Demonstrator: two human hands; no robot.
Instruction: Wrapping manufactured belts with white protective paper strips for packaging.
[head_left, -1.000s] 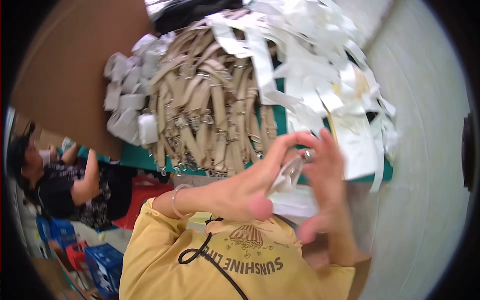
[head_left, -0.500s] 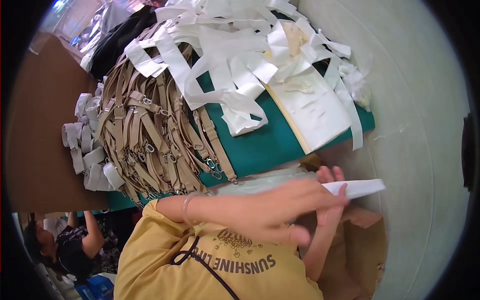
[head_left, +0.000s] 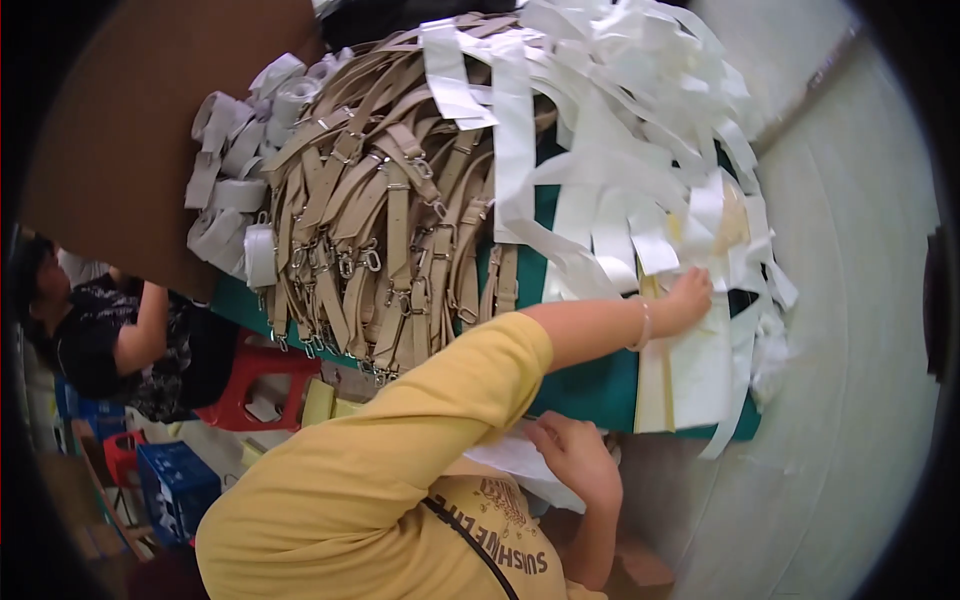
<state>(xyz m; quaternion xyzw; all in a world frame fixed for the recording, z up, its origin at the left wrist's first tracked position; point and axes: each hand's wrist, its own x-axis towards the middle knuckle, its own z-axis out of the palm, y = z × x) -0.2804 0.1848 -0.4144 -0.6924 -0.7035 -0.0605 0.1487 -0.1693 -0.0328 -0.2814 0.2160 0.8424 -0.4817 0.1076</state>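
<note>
My left hand (head_left: pixel 686 302), with a bracelet at its wrist, reaches across to the right. Its bunched fingers rest on a stack of white sheets (head_left: pixel 700 375) with a yellowish edge; whatever they pinch is hidden. Loose white strips (head_left: pixel 600 200) lie over and around that stack. Nearer me, my right hand (head_left: pixel 578 458) is curled in front of my body, beside a white sheet (head_left: pixel 525 465) below the table edge. Its fingers are drawn in, and I cannot make out what is in them. Left of the strips lies a heap of beige straps (head_left: pixel 390 230) with metal clasps.
Rolls of white tape or ribbon (head_left: pixel 230 190) sit left of the straps, before a brown board (head_left: pixel 120 150). The green tabletop (head_left: pixel 590 390) ends near my arm. A pale wall (head_left: pixel 850 300) stands at right. A person (head_left: pixel 110 320) works at left, by a red stool (head_left: pixel 265 380).
My view has shifted. My left hand has moved from beside the right hand to the stack. The right hand has moved back toward me; the white folded strip it held is no longer visible.
</note>
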